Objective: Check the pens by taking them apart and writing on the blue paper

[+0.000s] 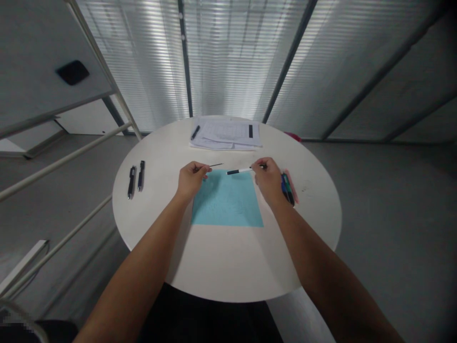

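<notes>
One thin dark rod [216,165] is pinched by L hand [192,180], 1 slim blk/white pen [238,171] by R hand [268,178]; both near far edge of 1 flat blue paper sheet [226,205] on smooth round table [232,267]. Also 2 blk pens [131,183] at L side.

Bare arms [137,269] outstretched, both hands [191,181] apart, fingertips [207,168] pinched together

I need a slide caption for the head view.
Left hand holds a thin dark stick, right hand a black-and-white pen, near blue paper.
</notes>
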The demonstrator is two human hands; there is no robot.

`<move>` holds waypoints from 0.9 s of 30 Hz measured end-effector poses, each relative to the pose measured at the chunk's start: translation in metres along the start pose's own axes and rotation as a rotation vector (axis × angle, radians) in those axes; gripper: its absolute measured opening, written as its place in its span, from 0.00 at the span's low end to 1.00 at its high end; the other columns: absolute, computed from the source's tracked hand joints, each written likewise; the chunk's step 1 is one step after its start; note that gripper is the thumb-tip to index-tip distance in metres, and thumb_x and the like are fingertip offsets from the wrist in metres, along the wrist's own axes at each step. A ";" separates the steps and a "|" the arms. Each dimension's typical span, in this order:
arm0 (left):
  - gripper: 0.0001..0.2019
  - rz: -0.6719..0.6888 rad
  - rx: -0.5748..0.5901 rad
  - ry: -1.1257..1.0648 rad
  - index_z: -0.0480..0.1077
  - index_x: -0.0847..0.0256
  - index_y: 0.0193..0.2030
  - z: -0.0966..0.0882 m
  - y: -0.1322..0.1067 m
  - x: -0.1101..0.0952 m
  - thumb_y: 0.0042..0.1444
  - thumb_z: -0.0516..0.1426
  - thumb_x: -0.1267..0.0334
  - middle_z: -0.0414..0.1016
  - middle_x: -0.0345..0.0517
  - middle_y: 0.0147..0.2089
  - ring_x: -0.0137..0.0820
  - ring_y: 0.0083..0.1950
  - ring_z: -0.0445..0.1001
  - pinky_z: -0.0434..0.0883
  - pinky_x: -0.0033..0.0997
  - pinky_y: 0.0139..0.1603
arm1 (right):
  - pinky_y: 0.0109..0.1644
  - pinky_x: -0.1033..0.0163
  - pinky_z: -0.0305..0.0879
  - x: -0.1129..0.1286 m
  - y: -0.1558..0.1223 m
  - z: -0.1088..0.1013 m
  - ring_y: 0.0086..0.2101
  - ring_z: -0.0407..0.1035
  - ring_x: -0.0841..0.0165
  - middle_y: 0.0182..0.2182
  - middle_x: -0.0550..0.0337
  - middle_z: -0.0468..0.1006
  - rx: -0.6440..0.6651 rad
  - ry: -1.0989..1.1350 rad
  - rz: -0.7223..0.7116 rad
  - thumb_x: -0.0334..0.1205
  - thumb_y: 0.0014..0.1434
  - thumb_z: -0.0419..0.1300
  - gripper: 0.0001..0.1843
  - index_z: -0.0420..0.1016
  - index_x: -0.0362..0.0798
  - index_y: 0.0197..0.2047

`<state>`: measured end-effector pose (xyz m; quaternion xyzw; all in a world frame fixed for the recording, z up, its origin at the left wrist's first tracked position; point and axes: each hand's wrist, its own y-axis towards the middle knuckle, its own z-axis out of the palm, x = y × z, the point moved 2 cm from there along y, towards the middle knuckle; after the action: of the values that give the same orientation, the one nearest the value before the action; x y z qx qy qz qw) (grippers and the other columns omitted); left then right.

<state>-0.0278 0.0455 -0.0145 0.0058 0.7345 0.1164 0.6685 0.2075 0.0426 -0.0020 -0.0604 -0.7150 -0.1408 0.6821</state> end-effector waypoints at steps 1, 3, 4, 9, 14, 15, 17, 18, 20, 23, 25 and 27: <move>0.11 0.008 0.007 0.021 0.72 0.64 0.32 0.000 0.000 0.000 0.51 0.60 0.56 0.80 0.50 0.35 0.27 0.27 0.73 0.68 0.28 0.31 | 0.25 0.67 0.53 0.001 -0.001 0.000 0.21 0.58 0.74 0.21 0.69 0.66 -0.025 -0.077 -0.087 0.38 0.48 0.62 0.07 0.68 0.51 0.33; 0.10 0.024 0.019 0.065 0.72 0.63 0.32 0.001 0.000 0.001 0.52 0.60 0.57 0.80 0.48 0.34 0.27 0.28 0.73 0.67 0.27 0.31 | 0.29 0.66 0.55 0.004 -0.003 0.000 0.23 0.59 0.73 0.23 0.68 0.67 -0.058 -0.259 -0.248 0.37 0.49 0.60 0.07 0.69 0.50 0.34; 0.10 0.028 0.025 0.084 0.72 0.63 0.32 0.001 0.000 0.001 0.52 0.59 0.57 0.79 0.47 0.34 0.27 0.28 0.73 0.67 0.27 0.31 | 0.31 0.65 0.56 0.004 -0.004 0.000 0.23 0.59 0.73 0.23 0.68 0.67 -0.050 -0.328 -0.288 0.37 0.50 0.60 0.07 0.69 0.50 0.35; 0.09 0.037 0.054 0.102 0.72 0.63 0.32 0.004 -0.001 0.004 0.53 0.59 0.58 0.79 0.47 0.34 0.27 0.29 0.73 0.66 0.26 0.30 | 0.34 0.63 0.57 0.006 -0.007 0.000 0.24 0.61 0.71 0.24 0.68 0.66 -0.016 -0.430 -0.329 0.36 0.51 0.57 0.09 0.68 0.50 0.38; 0.10 0.034 0.051 0.099 0.71 0.62 0.32 0.004 -0.001 0.007 0.53 0.59 0.57 0.79 0.47 0.34 0.27 0.29 0.73 0.66 0.27 0.30 | 0.32 0.63 0.56 0.008 -0.008 -0.001 0.23 0.59 0.71 0.23 0.69 0.64 -0.017 -0.399 -0.354 0.35 0.51 0.56 0.09 0.67 0.50 0.38; 0.10 0.030 0.051 0.099 0.71 0.63 0.32 0.004 -0.001 0.007 0.53 0.59 0.57 0.79 0.47 0.34 0.27 0.29 0.73 0.66 0.27 0.30 | 0.32 0.63 0.56 0.008 -0.007 -0.001 0.23 0.59 0.71 0.23 0.69 0.64 -0.029 -0.392 -0.364 0.35 0.50 0.56 0.09 0.67 0.50 0.38; 0.10 0.022 0.049 0.101 0.72 0.63 0.32 0.003 -0.001 0.007 0.53 0.59 0.56 0.79 0.47 0.34 0.27 0.29 0.73 0.66 0.27 0.30 | 0.32 0.63 0.56 0.007 -0.007 -0.002 0.24 0.59 0.71 0.24 0.68 0.64 -0.057 -0.388 -0.374 0.34 0.50 0.55 0.09 0.67 0.50 0.37; 0.10 0.019 0.047 0.101 0.72 0.63 0.32 0.003 -0.001 0.007 0.53 0.59 0.56 0.79 0.47 0.34 0.27 0.29 0.73 0.66 0.27 0.30 | 0.33 0.63 0.56 0.007 -0.006 -0.003 0.24 0.60 0.71 0.24 0.68 0.64 -0.069 -0.392 -0.375 0.34 0.50 0.55 0.09 0.67 0.50 0.37; 0.10 0.016 0.044 0.098 0.72 0.63 0.32 0.003 -0.001 0.005 0.53 0.59 0.56 0.79 0.47 0.33 0.27 0.28 0.73 0.66 0.27 0.30 | 0.33 0.63 0.56 0.006 -0.005 -0.004 0.25 0.61 0.70 0.24 0.68 0.65 -0.084 -0.409 -0.376 0.34 0.50 0.55 0.09 0.67 0.50 0.37; 0.10 0.016 0.041 0.090 0.71 0.63 0.32 0.004 -0.002 0.004 0.53 0.59 0.57 0.79 0.47 0.34 0.26 0.28 0.73 0.66 0.27 0.31 | 0.33 0.62 0.56 0.006 -0.005 -0.006 0.25 0.61 0.70 0.24 0.68 0.65 -0.091 -0.441 -0.391 0.35 0.50 0.55 0.10 0.68 0.50 0.38; 0.09 0.021 0.044 0.093 0.71 0.63 0.32 0.004 -0.002 0.003 0.53 0.59 0.58 0.79 0.47 0.34 0.26 0.28 0.72 0.66 0.27 0.30 | 0.33 0.63 0.56 0.007 -0.005 -0.007 0.24 0.61 0.70 0.24 0.68 0.65 -0.087 -0.464 -0.400 0.34 0.51 0.55 0.10 0.68 0.51 0.39; 0.09 0.028 0.044 0.097 0.71 0.63 0.32 0.004 -0.002 0.002 0.53 0.59 0.58 0.79 0.47 0.34 0.26 0.28 0.72 0.66 0.27 0.30 | 0.32 0.63 0.56 0.008 -0.005 -0.007 0.24 0.61 0.70 0.24 0.68 0.65 -0.082 -0.474 -0.406 0.34 0.51 0.55 0.11 0.68 0.51 0.39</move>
<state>-0.0237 0.0443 -0.0177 0.0252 0.7681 0.1097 0.6303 0.2122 0.0346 0.0058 0.0249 -0.8453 -0.2847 0.4515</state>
